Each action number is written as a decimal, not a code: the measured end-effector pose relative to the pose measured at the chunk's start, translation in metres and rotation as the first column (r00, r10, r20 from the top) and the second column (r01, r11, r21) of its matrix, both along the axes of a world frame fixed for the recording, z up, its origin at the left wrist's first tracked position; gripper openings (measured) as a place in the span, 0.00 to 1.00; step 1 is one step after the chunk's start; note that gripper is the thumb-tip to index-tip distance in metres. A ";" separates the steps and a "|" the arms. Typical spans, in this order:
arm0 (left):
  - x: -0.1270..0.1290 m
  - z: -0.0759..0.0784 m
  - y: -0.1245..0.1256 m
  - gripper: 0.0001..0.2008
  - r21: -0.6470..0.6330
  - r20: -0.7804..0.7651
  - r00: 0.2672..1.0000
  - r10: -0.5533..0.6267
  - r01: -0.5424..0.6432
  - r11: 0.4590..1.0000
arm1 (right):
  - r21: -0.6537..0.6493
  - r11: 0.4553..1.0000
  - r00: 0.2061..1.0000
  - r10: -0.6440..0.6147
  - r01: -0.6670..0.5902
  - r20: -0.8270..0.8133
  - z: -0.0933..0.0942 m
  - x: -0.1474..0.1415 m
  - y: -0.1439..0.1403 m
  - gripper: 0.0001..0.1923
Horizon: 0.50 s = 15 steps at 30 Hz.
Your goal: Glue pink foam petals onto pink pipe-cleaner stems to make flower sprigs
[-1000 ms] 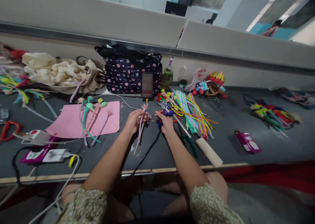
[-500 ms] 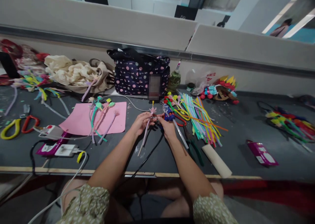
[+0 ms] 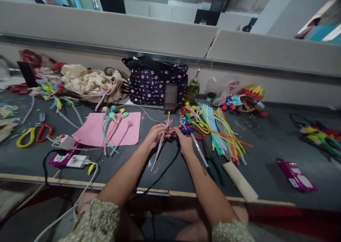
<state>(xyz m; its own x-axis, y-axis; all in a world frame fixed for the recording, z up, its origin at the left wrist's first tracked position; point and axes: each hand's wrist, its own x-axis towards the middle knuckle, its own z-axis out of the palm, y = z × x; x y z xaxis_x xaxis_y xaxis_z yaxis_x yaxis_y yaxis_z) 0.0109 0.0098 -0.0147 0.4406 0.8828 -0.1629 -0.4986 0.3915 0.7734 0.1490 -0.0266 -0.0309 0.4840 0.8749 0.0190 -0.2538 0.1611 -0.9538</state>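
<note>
My left hand (image 3: pixel 157 135) is closed around a lilac pipe-cleaner flower (image 3: pixel 159 150), its pink fringed head up and its stem slanting down toward me. My right hand (image 3: pixel 183 137) is pinched, its fingertips meeting the left ones just below the flower head; what they hold is too small to make out. Right beside the right hand is a blue glue gun (image 3: pixel 187 129) with a clear glue stick (image 3: pixel 200 150) poking out of its back. The hand partly hides the gun, whose black cord (image 3: pixel 165 176) runs down to the table edge.
A pink sheet (image 3: pixel 90 128) with finished flowers lies left, near scissors (image 3: pixel 41 132) and a power strip (image 3: pixel 64 158). Right are bundled pipe cleaners (image 3: pixel 221 132), green-handled pliers (image 3: pixel 217 169) and a beige roll (image 3: pixel 240 181). A dotted bag (image 3: pixel 149 80) stands behind.
The camera view has shifted slightly, so the scene sits a little lower and further right. Both hands stay together at the flower, with hardly any change in their grip.
</note>
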 end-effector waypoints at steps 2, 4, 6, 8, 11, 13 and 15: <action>0.000 0.001 0.000 0.11 0.006 -0.002 1.000 -0.007 0.007 1.000 | -0.014 1.000 1.000 -0.001 0.000 -0.027 0.001 0.000 0.000 0.19; 0.000 0.001 -0.001 0.11 0.015 -0.002 1.000 -0.021 0.021 1.000 | -0.017 0.999 0.998 0.028 -0.029 -0.050 0.001 0.001 0.000 0.21; 0.000 0.000 -0.001 0.11 0.022 0.002 1.000 -0.025 0.025 0.999 | -0.017 0.998 0.996 0.062 -0.064 -0.070 0.001 0.001 0.000 0.22; 0.000 -0.002 0.000 0.11 0.023 0.008 1.000 -0.021 0.021 1.000 | -0.020 0.995 0.991 0.100 -0.102 -0.093 0.001 0.001 -0.001 0.22; 0.001 -0.005 0.001 0.10 0.009 0.023 1.000 -0.009 0.008 1.000 | -0.023 0.991 0.984 0.130 -0.134 -0.125 -0.001 0.001 -0.001 0.22; 0.001 -0.006 0.001 0.09 0.001 0.035 0.999 0.001 -0.001 1.000 | -0.014 0.990 0.982 0.138 -0.141 -0.132 -0.002 0.002 -0.001 0.22; 0.001 -0.007 0.001 0.09 -0.001 0.043 0.999 0.010 -0.010 1.000 | 0.004 0.989 0.982 0.150 -0.151 -0.111 -0.004 0.002 0.000 0.21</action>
